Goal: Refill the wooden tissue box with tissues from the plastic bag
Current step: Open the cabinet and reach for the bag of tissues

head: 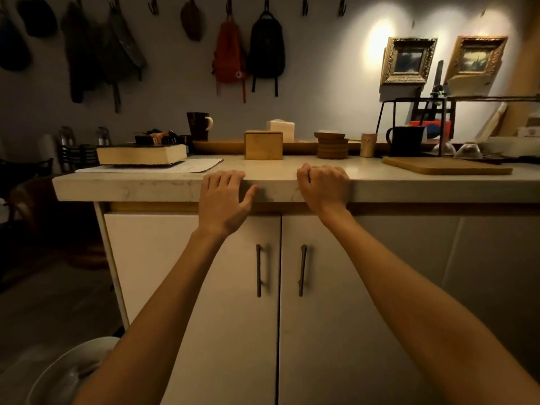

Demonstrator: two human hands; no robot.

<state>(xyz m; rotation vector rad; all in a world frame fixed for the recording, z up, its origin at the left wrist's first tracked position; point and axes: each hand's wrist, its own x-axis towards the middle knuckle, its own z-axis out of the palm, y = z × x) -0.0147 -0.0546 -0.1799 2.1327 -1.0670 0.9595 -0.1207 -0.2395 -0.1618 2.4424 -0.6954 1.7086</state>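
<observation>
The wooden tissue box [263, 145] stands upright on the pale counter [163, 187], near its back edge, lid on. Just behind it to the right sits a white pack of tissues [281, 129] on a raised wooden ledge; I cannot tell whether it is in a plastic bag. My left hand [224, 197] rests flat on the counter's front edge with fingers spread and holds nothing. My right hand [323, 185] rests on the same edge with its fingers curled into a loose fist, empty. Both hands are well in front of the box.
A thick book [141, 154] lies on papers at the left. A dark mug [199, 125], stacked wooden coasters [332, 146], a small wooden cup [368, 145], a black pitcher [405, 140] and a cutting board [445, 168] line the counter. Two cabinet doors with handles [259, 270] are below.
</observation>
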